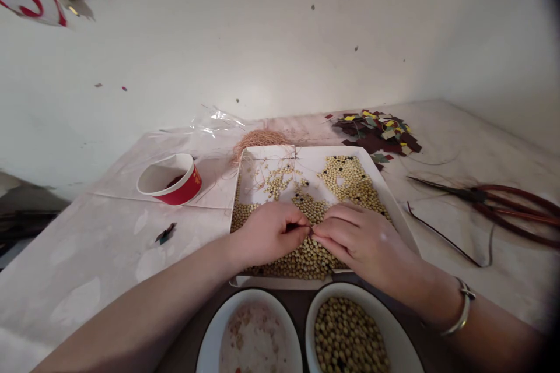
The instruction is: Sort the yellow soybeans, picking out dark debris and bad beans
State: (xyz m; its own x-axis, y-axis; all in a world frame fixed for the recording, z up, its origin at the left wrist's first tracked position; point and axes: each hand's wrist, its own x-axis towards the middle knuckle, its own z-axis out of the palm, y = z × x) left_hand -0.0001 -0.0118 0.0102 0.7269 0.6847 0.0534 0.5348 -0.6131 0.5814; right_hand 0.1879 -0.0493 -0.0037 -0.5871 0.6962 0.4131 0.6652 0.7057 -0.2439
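My left hand [273,232] and my right hand [363,239] meet over a shallow white box tray [282,284]. On both, thumb and fingers are pinched together, tips almost touching. A tiny dark thing shows between the fingertips; its kind is too small to make out. Many small round yellowish beads [306,265], with a few dark specks among them, spread across the tray. Thin copper-coloured strands lie at its far left corner. Closest to me stand two white bowls: the right bowl [406,344] holds larger yellowish-brown beads, while the left bowl [205,335] has a stained bottom.
A red and white paper cup [186,187] stands left, beyond a small dark scrap [166,233]. Behind the tray lie a coppery strand bundle [262,140], clear plastic [216,122] and coloured scraps [380,131]. Long-handled scissors [485,195] and a bent dark strip [441,236] lie right.
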